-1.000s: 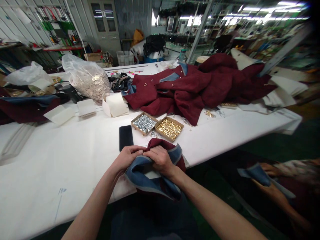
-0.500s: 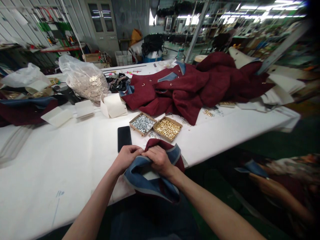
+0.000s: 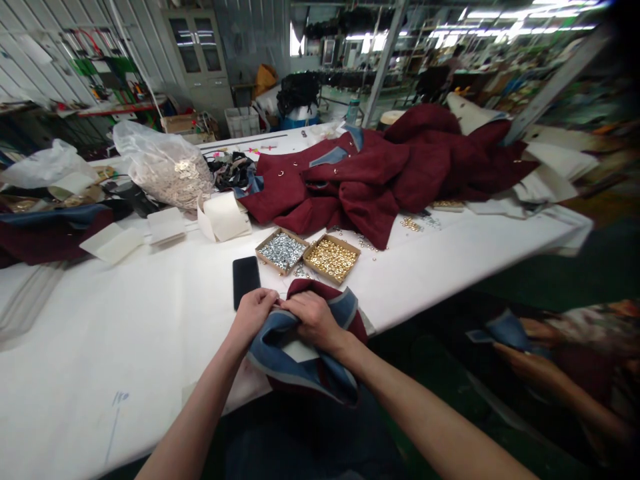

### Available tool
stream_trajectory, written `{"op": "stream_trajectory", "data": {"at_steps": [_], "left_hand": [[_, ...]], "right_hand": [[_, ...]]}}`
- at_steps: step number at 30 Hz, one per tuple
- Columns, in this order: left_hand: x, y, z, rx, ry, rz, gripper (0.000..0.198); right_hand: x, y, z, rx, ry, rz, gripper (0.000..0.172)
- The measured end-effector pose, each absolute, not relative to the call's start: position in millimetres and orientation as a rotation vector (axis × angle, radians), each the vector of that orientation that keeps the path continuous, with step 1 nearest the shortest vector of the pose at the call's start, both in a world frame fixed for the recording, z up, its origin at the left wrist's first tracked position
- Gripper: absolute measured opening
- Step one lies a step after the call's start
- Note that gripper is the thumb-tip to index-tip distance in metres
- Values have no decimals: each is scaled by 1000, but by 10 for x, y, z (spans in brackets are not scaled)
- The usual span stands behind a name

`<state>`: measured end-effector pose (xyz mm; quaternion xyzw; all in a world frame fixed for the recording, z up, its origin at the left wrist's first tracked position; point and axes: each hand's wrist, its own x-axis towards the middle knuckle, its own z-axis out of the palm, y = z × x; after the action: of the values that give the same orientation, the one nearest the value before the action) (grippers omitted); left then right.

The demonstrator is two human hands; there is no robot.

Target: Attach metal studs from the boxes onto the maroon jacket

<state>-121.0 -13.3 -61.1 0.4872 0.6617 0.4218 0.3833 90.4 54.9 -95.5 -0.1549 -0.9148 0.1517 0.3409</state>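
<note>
A maroon cloth piece with blue lining (image 3: 270,337) is bunched at the table's near edge, curved round with a pale patch inside it. My right hand (image 3: 314,319) is closed on its upper edge, thumb and fingers pressed together. Just to the left, my left hand (image 3: 254,312) is closed in a pinch beside the right fingertips, at the cloth's edge. What sits between its fingertips is too small to make out. Beyond the hands stand a shallow box of silver metal fittings (image 3: 283,250) and a box of gold metal fittings (image 3: 331,259). A black phone (image 3: 245,283) lies beside my left hand.
Maroon garments (image 3: 350,180) are heaped across the back of the white table (image 3: 165,333). Loose fittings (image 3: 411,224) are scattered near them. A clear bag of small pale parts (image 3: 170,173) and folded white cards (image 3: 225,217) stand left. A co-worker's hand (image 3: 525,360) holds blue cloth at right.
My left fingertips have drawn slightly apart from the right ones. The right hand keeps its hold on the cloth. The whole view has shifted a little.
</note>
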Motion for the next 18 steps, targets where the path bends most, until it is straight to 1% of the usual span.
{"op": "stream_trajectory", "data": {"at_steps": [4,7,10,11,13,14,16,18], "left_hand": [[-1128,19,-322,1333,1804,1134,39],[-1124,302,-36,1426,1832,1195,39],[-1138,657,215,1539,1837,1218,33],[-1139,752,279,1579,1840,1212,34],[-1130,856,372,1660,1848,1164,40],[-1122,855,401,1696,1853,1124,39],[-1113,748,421,1742,1871,1017,37],[-1127,536,398,1749,1895,886,41]], "right_hand": [[892,579,-961,-419,-2416,450,30],[884,596,-958,-445,-2422,488,33],[878,608,-939,-488,-2453,553,38],[878,610,-925,-508,-2471,571,38],[879,614,-882,-550,-2499,590,36],[880,616,-852,-568,-2509,593,35],[876,620,-776,-610,-2534,602,34],[855,631,-682,-676,-2571,610,30]]}}
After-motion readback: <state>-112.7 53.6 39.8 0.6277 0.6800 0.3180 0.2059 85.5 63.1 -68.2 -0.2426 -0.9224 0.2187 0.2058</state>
